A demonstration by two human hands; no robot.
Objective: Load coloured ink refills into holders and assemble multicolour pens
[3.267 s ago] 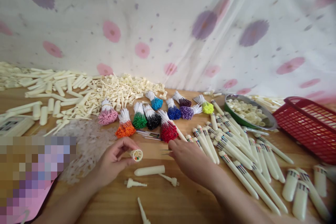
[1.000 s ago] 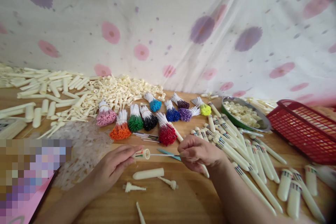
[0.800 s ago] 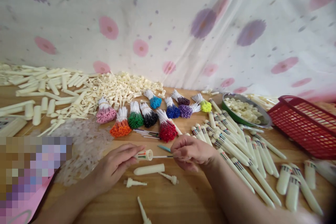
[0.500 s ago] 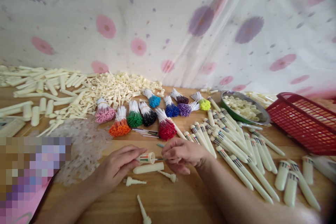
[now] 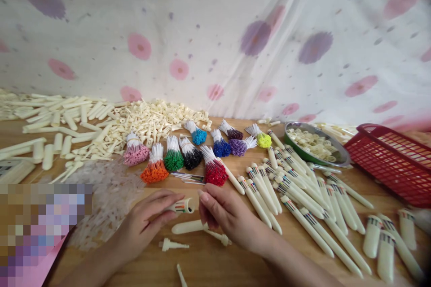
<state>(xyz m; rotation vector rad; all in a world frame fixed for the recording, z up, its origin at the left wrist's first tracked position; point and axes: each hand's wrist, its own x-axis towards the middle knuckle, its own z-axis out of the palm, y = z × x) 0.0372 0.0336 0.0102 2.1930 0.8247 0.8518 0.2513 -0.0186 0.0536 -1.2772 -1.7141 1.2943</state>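
Note:
My left hand (image 5: 146, 217) is closed around a short cream multicolour pen barrel (image 5: 182, 206), its coloured sliders showing and its dark open end facing right. Just right of that opening, my right hand (image 5: 227, 215) is closed with thumb and fingers pinched; whatever they hold is hidden. Beneath the fingers lies a smooth cream tube (image 5: 188, 227). Small cream stepped tips (image 5: 172, 245) lie on the wood nearer me. Beyond my hands stand bundles of white-stemmed refills, among them red (image 5: 215, 172), orange (image 5: 155, 172), green (image 5: 174, 159) and black (image 5: 191, 156).
Loose cream parts (image 5: 155, 121) are heaped along the back left. Clear plastic pieces (image 5: 104, 206) lie beside my left arm. Several multicolour pens (image 5: 299, 193) spread to the right, below a bowl of cream parts (image 5: 341, 157) and a red basket (image 5: 387, 157).
A thin rod that showed between my right fingers and the barrel's opening is no longer visible. My right hand has turned, fingers pinched closer together. The camera view has tilted slightly upward.

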